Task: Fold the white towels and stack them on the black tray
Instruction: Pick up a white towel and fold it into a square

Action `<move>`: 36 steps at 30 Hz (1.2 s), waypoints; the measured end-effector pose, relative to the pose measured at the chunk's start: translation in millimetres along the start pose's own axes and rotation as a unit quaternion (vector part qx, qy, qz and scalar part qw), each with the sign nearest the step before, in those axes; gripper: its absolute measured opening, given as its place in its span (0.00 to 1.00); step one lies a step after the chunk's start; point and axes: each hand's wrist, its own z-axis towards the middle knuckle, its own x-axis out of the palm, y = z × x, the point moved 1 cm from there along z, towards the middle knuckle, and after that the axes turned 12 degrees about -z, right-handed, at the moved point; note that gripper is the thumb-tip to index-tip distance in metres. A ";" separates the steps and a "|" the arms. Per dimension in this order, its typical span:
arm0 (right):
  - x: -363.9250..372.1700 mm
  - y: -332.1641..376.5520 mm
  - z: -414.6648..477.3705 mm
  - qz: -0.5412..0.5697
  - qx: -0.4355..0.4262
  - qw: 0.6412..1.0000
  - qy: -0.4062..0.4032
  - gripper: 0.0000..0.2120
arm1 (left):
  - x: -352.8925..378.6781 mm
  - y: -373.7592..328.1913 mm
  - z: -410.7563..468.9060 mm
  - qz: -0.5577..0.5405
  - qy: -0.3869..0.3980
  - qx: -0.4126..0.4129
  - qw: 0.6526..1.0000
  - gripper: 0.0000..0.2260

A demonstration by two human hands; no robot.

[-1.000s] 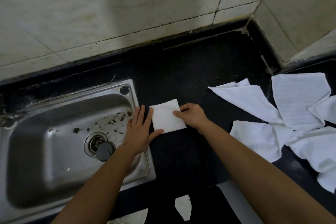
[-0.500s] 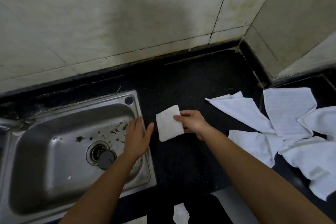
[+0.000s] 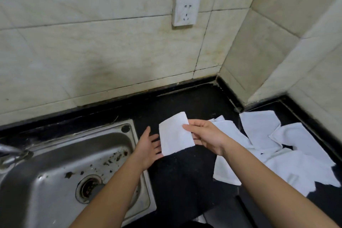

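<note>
Main risk: the folded towel (image 3: 175,133) was held clear of the worktop (image 3: 185,181) by one side only. The fold could've sprung open or the free left edge sagged, b/c nothing pinned the layers there. It hung mid-frame, just right of the sink (image 3: 55,163), which had dark bits round the drain. If the cloth slipped it'd prob land on the rim or in that muck and need redoing.

2nd risk: the unfolded towels (image 3: 277,146) sprawled at centre right, overlapping each other. My right forearm crossed in front of their near edge, so a careless swing could drag one out of place or off the edge.

3rd: I couldn't pick out the black tray for sure vs the black worktop, so a set-down in the wrong spot was possible too.

Pose: my right hand (image 3: 205,135) sat just right of centre, forearm running to the lower right corner. The thumb lay on top of the towel's right edge w/ the fingers (image 3: 197,141) curled beneath, i.e. a pinch, grasping the towel. My left hand (image 3: 148,146) sat left of centre over the sink's right rim, forearm running to the bottom edge. Its fingers were straight and spread, released, holding nothing, palm turned toward the towel as far as I could tell. The fingertips ran behind the towel's lower left edge. Whether they touched the cloth I couldn't tell.
</note>
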 end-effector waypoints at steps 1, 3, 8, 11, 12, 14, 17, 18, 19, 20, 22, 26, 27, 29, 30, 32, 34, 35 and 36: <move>-2.2 -8.9 -9.6 0.008 0.010 1.000 -0.012 0.12 | 6.9 3.1 -2.9 0.009 0.033 -0.018 0.999 0.32; -3.4 -30.6 -24.0 0.023 0.042 0.997 -0.055 0.10 | 16.8 12.5 -5.1 0.040 0.069 -0.038 0.996 0.32; -4.0 -92.6 -59.4 0.110 0.100 0.974 -0.173 0.08 | 35.9 50.3 -11.7 0.160 0.059 -0.047 0.984 0.27; -6.8 -112.9 -90.5 0.166 0.105 0.959 -0.205 0.11 | 54.5 68.7 -22.8 0.204 0.079 -0.060 0.974 0.25; -8.3 -114.1 -98.7 0.183 0.104 0.955 -0.209 0.13 | 60.5 70.7 -25.9 0.215 0.088 -0.060 0.971 0.25; -13.3 -115.5 -119.3 0.242 0.103 0.940 -0.216 0.19 | 76.3 75.7 -39.3 0.248 0.116 -0.064 0.960 0.25; -26.7 -115.1 -160.0 0.303 0.088 0.927 -0.202 0.30 | 103.3 84.3 -70.7 0.282 0.167 -0.063 0.943 0.25; -30.9 -115.0 -176.1 0.306 0.076 0.928 -0.197 0.33 | 112.6 88.1 -82.2 0.294 0.184 -0.062 0.936 0.26; -33.7 -115.6 -189.5 0.303 0.069 0.930 -0.197 0.34 | 119.3 91.6 -92.5 0.308 0.201 -0.060 0.928 0.26; -34.5 -115.7 -205.0 0.306 0.056 0.931 -0.190 0.35 | 125.6 97.5 -101.9 0.325 0.212 -0.056 0.920 0.26; -33.0 -121.8 -238.1 0.307 0.033 0.931 -0.194 0.35 | 134.9 114.7 -121.1 0.343 0.232 -0.051 0.909 0.26; -24.3 -163.6 -338.7 0.306 -0.006 0.915 -0.262 0.31 | 152.4 197.2 -175.3 0.382 0.275 -0.072 0.879 0.21; -19.7 -183.5 -371.9 0.303 -0.013 0.906 -0.296 0.28 | 154.3 229.4 -194.0 0.406 0.285 -0.082 0.864 0.19; -6.1 -227.0 -445.7 0.291 -0.028 0.887 -0.358 0.19 | 153.9 303.2 -226.5 0.448 0.290 -0.094 0.840 0.15; -1.3 -234.5 -457.6 0.287 -0.028 0.885 -0.365 0.16 | 151.6 316.3 -228.7 0.458 0.284 -0.089 0.838 0.14; 12.0 -268.7 -510.5 0.281 -0.021 0.869 -0.406 0.13 | 149.0 370.8 -249.9 0.488 0.301 -0.104 0.813 0.14; 28.7 -309.9 -572.9 0.291 -0.018 0.843 -0.452 0.13 | 148.7 435.6 -282.0 0.528 0.325 -0.127 0.774 0.14; 38.9 -330.0 -607.6 0.306 -0.006 0.825 -0.475 0.13 | 149.0 470.7 -298.7 0.546 0.352 -0.139 0.747 0.14; 46.3 -345.4 -629.4 0.320 -0.004 0.808 -0.495 0.13 | 148.6 493.6 -313.5 0.562 0.375 -0.145 0.723 0.14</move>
